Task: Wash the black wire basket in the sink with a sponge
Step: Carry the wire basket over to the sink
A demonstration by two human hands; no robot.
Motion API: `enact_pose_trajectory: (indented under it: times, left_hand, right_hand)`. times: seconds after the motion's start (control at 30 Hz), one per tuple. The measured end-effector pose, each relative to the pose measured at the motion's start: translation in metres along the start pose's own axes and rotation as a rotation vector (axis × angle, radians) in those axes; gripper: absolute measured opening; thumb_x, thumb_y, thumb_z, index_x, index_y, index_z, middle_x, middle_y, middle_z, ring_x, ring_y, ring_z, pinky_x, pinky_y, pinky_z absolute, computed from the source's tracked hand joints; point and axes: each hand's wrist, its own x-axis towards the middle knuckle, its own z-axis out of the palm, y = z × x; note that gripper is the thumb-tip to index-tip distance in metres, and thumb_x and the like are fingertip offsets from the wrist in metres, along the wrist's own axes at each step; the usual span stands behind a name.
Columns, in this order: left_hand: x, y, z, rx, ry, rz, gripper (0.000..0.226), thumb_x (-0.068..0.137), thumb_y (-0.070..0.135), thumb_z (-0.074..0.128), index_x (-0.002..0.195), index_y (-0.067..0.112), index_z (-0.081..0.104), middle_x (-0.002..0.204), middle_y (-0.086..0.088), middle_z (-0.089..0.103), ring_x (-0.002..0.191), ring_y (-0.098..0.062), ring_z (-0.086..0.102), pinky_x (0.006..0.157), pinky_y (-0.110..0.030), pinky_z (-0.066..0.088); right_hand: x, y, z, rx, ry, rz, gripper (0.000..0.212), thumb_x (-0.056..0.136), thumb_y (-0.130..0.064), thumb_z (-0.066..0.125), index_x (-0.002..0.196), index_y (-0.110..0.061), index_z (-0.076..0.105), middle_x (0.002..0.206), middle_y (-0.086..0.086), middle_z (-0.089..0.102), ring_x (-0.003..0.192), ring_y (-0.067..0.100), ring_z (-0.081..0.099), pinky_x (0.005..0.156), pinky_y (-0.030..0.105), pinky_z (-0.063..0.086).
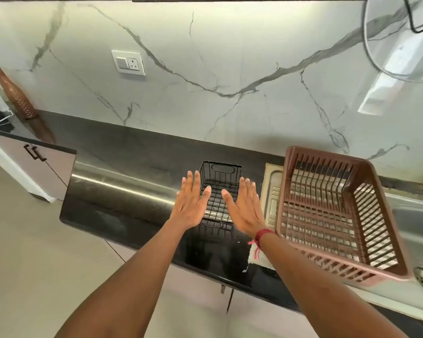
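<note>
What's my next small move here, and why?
Probably lower both hands and grip the black wire basket by its sides: the left hand and right hand hover open over it, and it sits on the counter, not in the sink.

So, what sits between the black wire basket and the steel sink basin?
In the head view, a brown plastic dish rack stands between the black wire basket and the steel sink basin, over the drainboard.
</note>
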Motion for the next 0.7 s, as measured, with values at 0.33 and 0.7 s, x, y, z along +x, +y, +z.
enact_pose_trajectory:
  times: [0.33,0.7]
  left_hand:
    - [0.051,-0.023,0.001,-0.441,-0.032,-0.250,0.068,0.110,0.055,0.018,0.166,0.025,-0.008,0.175,-0.002,0.008,0.161,-0.024,0.007,0.128,-0.045,0.007]
    - [0.081,-0.037,0.008,-0.774,-0.197,-0.426,0.066,0.110,0.055,0.025,0.166,0.022,0.019,0.173,0.001,0.019,0.159,-0.021,0.017,0.130,-0.045,0.015]
  right_hand:
    - [0.052,0.006,0.027,0.585,0.027,0.431,0.078,0.093,-0.068,0.020,0.154,-0.021,0.004,0.161,-0.003,0.006,0.148,0.017,0.008,0.119,0.040,0.010]
    - [0.085,0.031,0.047,0.857,0.010,0.537,0.064,0.098,-0.059,0.024,0.151,-0.025,0.018,0.159,-0.003,0.017,0.145,0.015,0.016,0.118,0.040,0.015]
